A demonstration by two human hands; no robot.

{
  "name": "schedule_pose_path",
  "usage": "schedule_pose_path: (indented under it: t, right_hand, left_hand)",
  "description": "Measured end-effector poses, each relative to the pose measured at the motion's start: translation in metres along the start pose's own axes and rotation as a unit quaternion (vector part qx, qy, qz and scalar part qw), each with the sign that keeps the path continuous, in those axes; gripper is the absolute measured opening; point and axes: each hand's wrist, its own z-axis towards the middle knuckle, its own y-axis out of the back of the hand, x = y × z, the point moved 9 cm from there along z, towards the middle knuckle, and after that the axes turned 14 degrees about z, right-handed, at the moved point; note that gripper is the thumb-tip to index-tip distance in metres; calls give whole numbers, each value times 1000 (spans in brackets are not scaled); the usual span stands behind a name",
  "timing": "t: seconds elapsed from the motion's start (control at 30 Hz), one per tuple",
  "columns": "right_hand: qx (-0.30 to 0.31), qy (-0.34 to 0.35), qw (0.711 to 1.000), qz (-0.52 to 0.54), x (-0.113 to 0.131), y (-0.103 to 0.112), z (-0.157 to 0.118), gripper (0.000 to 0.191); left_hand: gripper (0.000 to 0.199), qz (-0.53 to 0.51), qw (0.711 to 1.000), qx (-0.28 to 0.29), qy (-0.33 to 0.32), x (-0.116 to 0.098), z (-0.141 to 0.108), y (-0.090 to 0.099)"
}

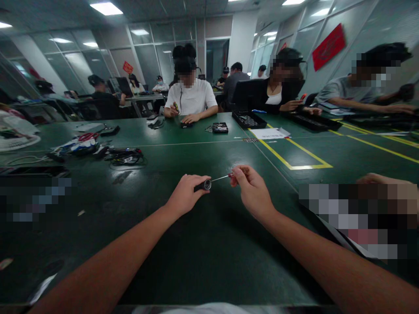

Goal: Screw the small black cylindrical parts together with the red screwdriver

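Observation:
My left hand (187, 192) is closed around a short black cylinder with a round, silvery-rimmed end, which looks like a flashlight (206, 185). A thin screwdriver (230, 175) with a reddish handle is pinched in the fingers of my right hand (252, 187). Its metal shaft points left, and the tip reaches the round end of the cylinder; whether it touches cannot be made out. Both hands are over the middle of the green table (196, 261), and part of the cylinder is hidden by my left fingers.
Bundled black cables (126, 156) and a pile of tangled wires (78, 145) lie to the left. Across the table, a person in a white shirt (191, 98) works. A small black box (220, 127), a black tray (248, 119) and yellow tape (310, 166) lie farther off. A co-worker's arm is at right.

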Motion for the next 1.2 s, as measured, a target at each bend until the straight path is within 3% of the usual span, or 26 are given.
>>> schedule_pose_path:
  t: [0.17,0.67,1.2]
  right_hand:
    - [34,4,999,3,4,-7,-1,22]
    - [23,-12,1000,14,-3,-2,2,25]
    - [-26,-95,983,152,-27,2,4,30]
  left_hand:
    - [37,8,1000,-9,9,2,0,2]
    - [37,10,1000,-21,8,2,-1,5]
    - [37,7,1000,-17,10,3,-1,4]
